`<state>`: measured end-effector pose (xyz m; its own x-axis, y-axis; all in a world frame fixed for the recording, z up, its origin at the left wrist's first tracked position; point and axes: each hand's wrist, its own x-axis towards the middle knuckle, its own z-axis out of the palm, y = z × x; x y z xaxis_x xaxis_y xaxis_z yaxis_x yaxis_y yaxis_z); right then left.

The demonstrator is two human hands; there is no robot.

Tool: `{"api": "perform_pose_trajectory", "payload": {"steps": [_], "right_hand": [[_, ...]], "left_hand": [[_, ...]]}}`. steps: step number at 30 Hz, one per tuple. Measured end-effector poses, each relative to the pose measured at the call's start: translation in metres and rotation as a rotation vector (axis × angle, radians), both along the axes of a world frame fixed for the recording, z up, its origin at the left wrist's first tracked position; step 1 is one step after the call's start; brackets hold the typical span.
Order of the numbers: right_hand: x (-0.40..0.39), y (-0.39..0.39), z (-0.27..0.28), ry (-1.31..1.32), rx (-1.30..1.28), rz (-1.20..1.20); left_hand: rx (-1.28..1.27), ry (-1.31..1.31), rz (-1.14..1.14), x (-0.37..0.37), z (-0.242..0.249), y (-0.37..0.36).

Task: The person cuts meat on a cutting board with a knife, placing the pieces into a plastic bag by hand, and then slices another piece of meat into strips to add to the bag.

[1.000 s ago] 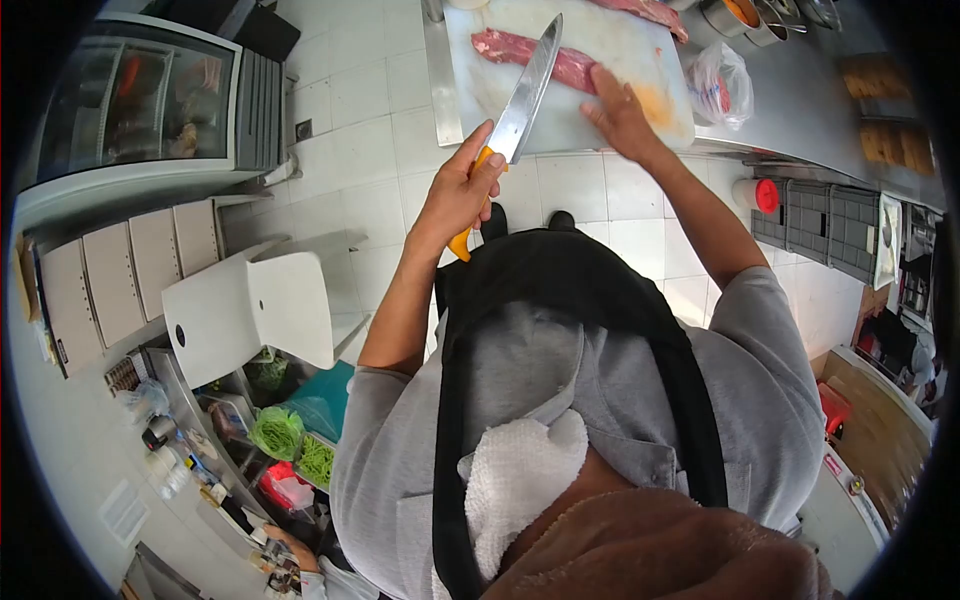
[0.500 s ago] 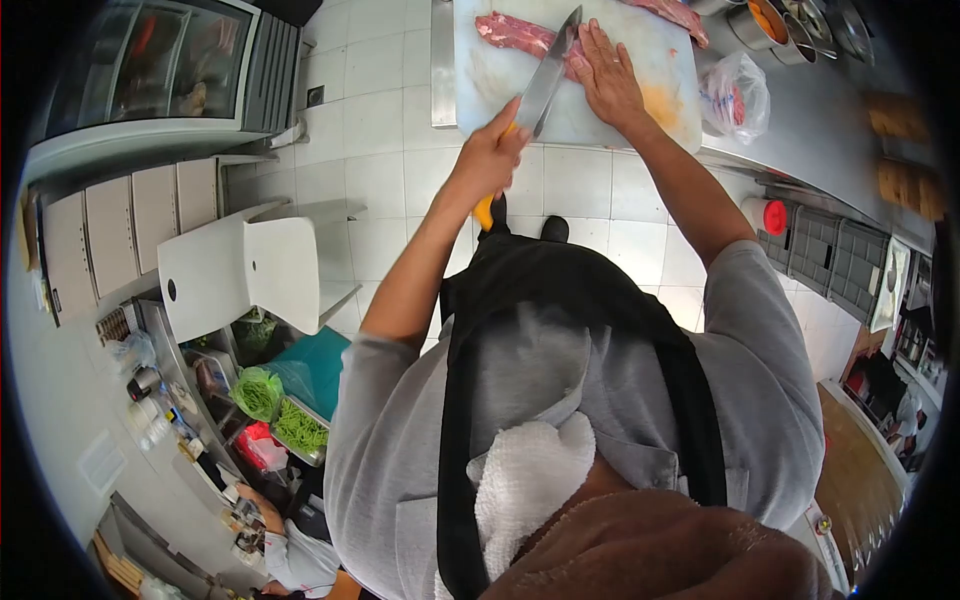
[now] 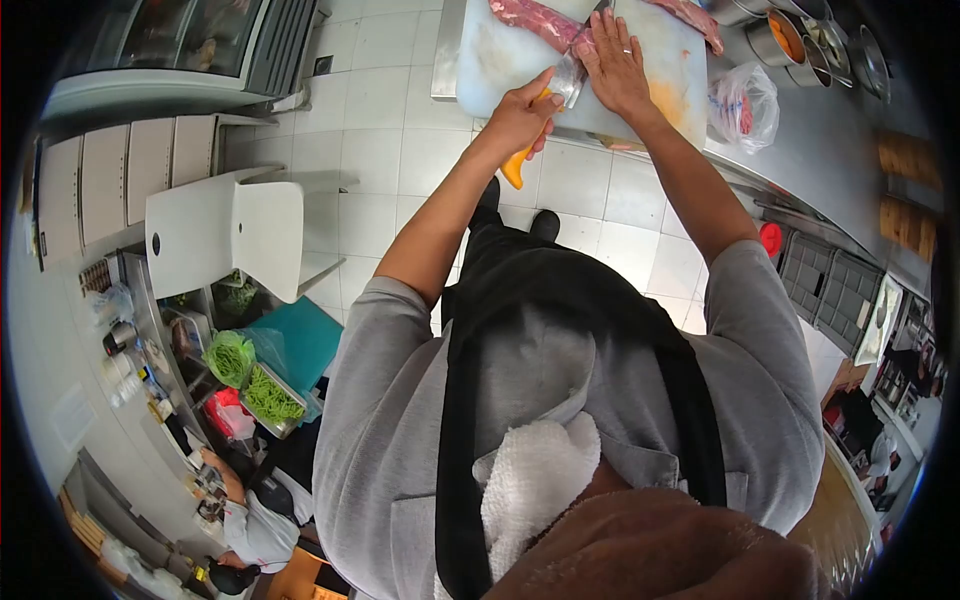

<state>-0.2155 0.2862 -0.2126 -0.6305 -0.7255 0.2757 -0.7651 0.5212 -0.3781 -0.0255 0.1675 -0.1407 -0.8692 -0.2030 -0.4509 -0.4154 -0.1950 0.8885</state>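
My left hand (image 3: 520, 120) is closed around the yellow handle of a kitchen knife (image 3: 568, 82). Its blade points away from me across a long strip of raw red meat (image 3: 535, 22) on a white cutting board (image 3: 490, 75). Beside the blade my right hand (image 3: 615, 65), with a ring on one finger, lies flat with its fingers stretched out. It rests at the near end of the strip and hides that part of the meat. Another piece of raw meat (image 3: 690, 18) lies at the board's far right.
A knotted clear plastic bag (image 3: 745, 105) sits right of the board, near metal pots (image 3: 785, 45) on the steel counter (image 3: 800, 140). Behind on the left are a white chair (image 3: 200, 230), a tray of green beans (image 3: 272, 398) and another person (image 3: 260, 520).
My left hand and the knife have moved forward and right, bringing the blade close beside my right hand. My right hand stays flat at the meat while the whole view has shifted slightly.
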Motion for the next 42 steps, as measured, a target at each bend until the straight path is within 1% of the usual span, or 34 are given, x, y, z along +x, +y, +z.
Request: {"api": "perform_pose_trajectory", "payload": {"steps": [2,3,5,9,11,12,14,15,16,17,18,20,21,22,23,24,25,27,29,31,32,34,38,39,41,42], "right_hand": [[-0.005,-0.004,-0.014,0.084,-0.013,-0.009],[-0.006,-0.004,-0.017,0.085,-0.017,-0.008],[-0.01,-0.004,-0.022,0.13,-0.035,-0.008],[-0.01,-0.007,-0.02,0.097,-0.025,-0.032],[-0.014,-0.004,-0.013,0.014,-0.008,-0.022],[-0.016,-0.006,-0.01,0.024,-0.016,-0.017],[-0.022,-0.011,-0.008,-0.113,0.031,-0.1],[-0.027,-0.012,-0.007,-0.106,0.027,-0.096],[-0.032,-0.012,-0.005,-0.175,-0.085,-0.082],[-0.035,-0.013,-0.005,-0.245,-0.195,-0.07],[-0.035,-0.014,0.0,-0.243,-0.195,-0.071],[-0.02,-0.011,0.013,-0.175,-0.304,0.035],[-0.013,-0.013,0.013,-0.168,-0.307,0.029],[-0.005,-0.016,0.011,-0.153,-0.317,0.025],[0.001,-0.019,0.01,-0.137,-0.327,0.022],[0.009,-0.02,0.01,-0.207,-0.307,0.007],[0.016,-0.017,0.01,-0.208,-0.301,0.005],[0.028,-0.011,0.011,-0.119,-0.111,0.055],[0.031,-0.006,0.011,-0.126,-0.058,0.051],[0.028,-0.001,0.009,0.021,0.025,0.076],[0.02,-0.001,0.012,0.02,0.026,0.077],[0.002,0.001,0.028,-0.085,0.157,0.181],[-0.012,0.015,0.042,-0.118,0.176,0.257],[-0.01,0.014,0.039,-0.116,0.179,0.259],[-0.005,0.012,0.026,-0.14,-0.096,0.205],[-0.001,0.007,0.023,-0.142,-0.093,0.206]], "left_hand": [[0.005,-0.045,0.022,0.007,0.001,0.008],[0.0,-0.045,0.023,0.014,0.0,0.01],[0.059,-0.043,0.01,0.036,-0.001,0.02],[0.042,-0.095,0.005,0.072,0.006,0.037],[0.023,-0.084,-0.008,0.092,0.012,0.038],[-0.025,-0.11,-0.043,0.103,0.015,0.033],[-0.077,-0.145,-0.084,0.129,0.03,0.016],[-0.077,-0.153,-0.091,0.141,0.043,0.007],[-0.081,-0.148,-0.089,0.154,0.057,-0.003],[-0.121,-0.196,-0.082,0.165,0.071,-0.012],[-0.158,-0.246,-0.076,0.171,0.077,-0.017],[-0.165,-0.236,-0.077,0.173,0.076,-0.017],[-0.182,-0.214,-0.071,0.169,0.077,-0.019],[-0.191,-0.258,-0.09,0.164,0.087,-0.016],[-0.193,-0.249,-0.093,0.164,0.092,-0.019],[-0.226,-0.273,-0.105,0.166,0.095,-0.022],[-0.255,-0.303,-0.118,0.17,0.099,-0.026],[-0.27,-0.346,-0.119,0.183,0.117,-0.04],[-0.314,-0.413,-0.083,0.197,0.122,-0.057],[-0.283,-0.45,-0.067,0.2,0.121,-0.067],[-0.315,-0.415,-0.041,0.198,0.12,-0.069],[-0.344,-0.322,-0.012,0.192,0.117,-0.069],[-0.281,-0.232,0.056,0.158,0.089,-0.047],[-0.27,-0.205,0.045,0.149,0.082,-0.041],[-0.255,-0.181,0.035,0.134,0.074,-0.033],[-0.256,-0.17,0.037,0.126,0.072,-0.031]]}}
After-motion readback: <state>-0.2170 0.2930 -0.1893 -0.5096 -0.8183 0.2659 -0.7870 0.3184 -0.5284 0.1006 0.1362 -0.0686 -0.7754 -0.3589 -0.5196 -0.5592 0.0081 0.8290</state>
